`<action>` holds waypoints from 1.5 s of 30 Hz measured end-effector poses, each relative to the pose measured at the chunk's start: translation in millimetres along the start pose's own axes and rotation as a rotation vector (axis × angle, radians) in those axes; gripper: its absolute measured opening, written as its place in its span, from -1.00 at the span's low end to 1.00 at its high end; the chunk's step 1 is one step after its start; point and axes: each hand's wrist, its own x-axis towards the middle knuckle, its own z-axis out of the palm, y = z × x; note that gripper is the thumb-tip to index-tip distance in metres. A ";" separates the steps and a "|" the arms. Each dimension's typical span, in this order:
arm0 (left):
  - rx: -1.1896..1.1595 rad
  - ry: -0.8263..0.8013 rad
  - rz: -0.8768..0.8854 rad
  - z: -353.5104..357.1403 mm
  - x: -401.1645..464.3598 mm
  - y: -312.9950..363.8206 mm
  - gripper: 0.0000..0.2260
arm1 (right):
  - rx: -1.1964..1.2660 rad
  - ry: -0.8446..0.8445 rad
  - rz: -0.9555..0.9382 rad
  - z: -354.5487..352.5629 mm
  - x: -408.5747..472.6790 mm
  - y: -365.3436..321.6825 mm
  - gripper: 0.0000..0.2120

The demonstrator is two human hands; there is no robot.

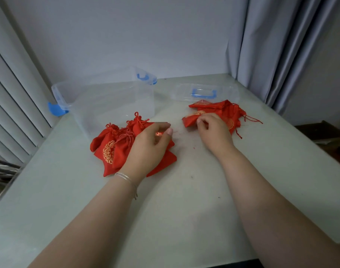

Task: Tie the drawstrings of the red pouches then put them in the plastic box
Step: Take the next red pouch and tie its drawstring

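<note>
1. One big pale table (184, 200) fills most of the view – everything sits on it.
2. Behind it is a plain wall (117, 35), w/ grey curtains (277, 45) on the right & slatted blinds (14, 105) on the left.
3. Next biggest: the clear plastic box (107, 101), w/ blue clips, at the back left of the table. It's open on top & no pouch shows inside.
4. Its clear lid (204, 91), w/ a blue handle, lies flat at the back, right of the box & apart from it.
5. Left pile of red pouches (111, 149) – right in front of the box. These have knotted strings on top & gold round prints. One pouch end reaches up to the box's front wall.
6. Right pile of red pouches (219, 111) – just in front of the lid. These look flat & loose, w/ thin strings trailing out to the right.
7. Left hand (148, 146) is over the left pile. Thumb & fingers are bent toward each other w/ a gap between; no pouch shows in the gap. Can't tell if the palm touches the pouches under it. A thin silver bracelet (126, 178) is on that wrist.
8. Right hand (213, 130) is on the near edge of the right pile. Its fingertips (201, 120) are curled & pinch the edge of a flat pouch (190, 120) there.
9. Small dark specks lie on the table between & below the hands – too tiny to tell what.
</note>
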 end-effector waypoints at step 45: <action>-0.047 0.182 -0.267 -22.7 11.7 -15.3 -0.71 | 0.345 -0.385 0.362 -22.6 -20.6 -38.5 -0.73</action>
